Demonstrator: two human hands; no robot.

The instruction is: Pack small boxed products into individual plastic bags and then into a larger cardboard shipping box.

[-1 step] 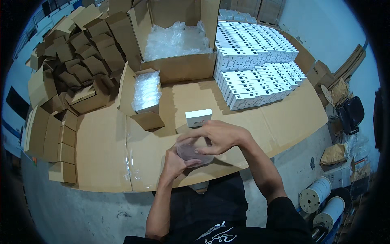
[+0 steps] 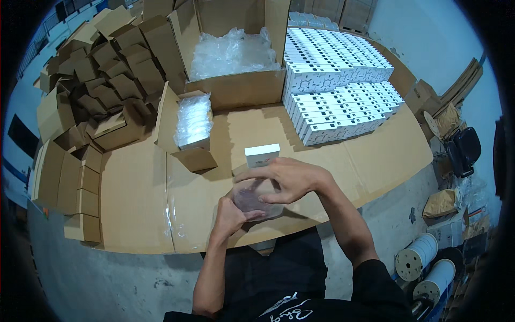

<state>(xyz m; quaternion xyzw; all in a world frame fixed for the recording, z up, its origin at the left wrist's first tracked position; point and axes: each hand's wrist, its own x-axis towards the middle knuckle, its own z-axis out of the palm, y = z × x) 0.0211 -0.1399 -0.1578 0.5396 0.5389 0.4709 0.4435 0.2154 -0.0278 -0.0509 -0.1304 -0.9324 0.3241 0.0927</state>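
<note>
Both my hands hold a translucent plastic bag (image 2: 249, 201) low over the near edge of the cardboard-covered table. My left hand (image 2: 229, 216) grips its left side, thumb across the lower part. From the right, my right hand (image 2: 292, 181) curves over the top, its thumb pressed on the bag and its fingers reaching toward the left hand. Whether anything lies inside the bag is hard to make out. Just beyond my right fingers stands a small white box (image 2: 262, 155). Further left, an open carton (image 2: 196, 159) holds a row of packs in clear bubble wrap (image 2: 193, 121).
A large carton (image 2: 236, 90) with clear plastic bags (image 2: 233, 53) stands at the back. White boxes (image 2: 335, 107) are stacked in rows at right. Empty brown cartons (image 2: 115, 80) pile up at left. Cable spools (image 2: 417, 257) stand on the floor at right.
My right hand has shifted very slightly on the bag. Everything else looks the same.
</note>
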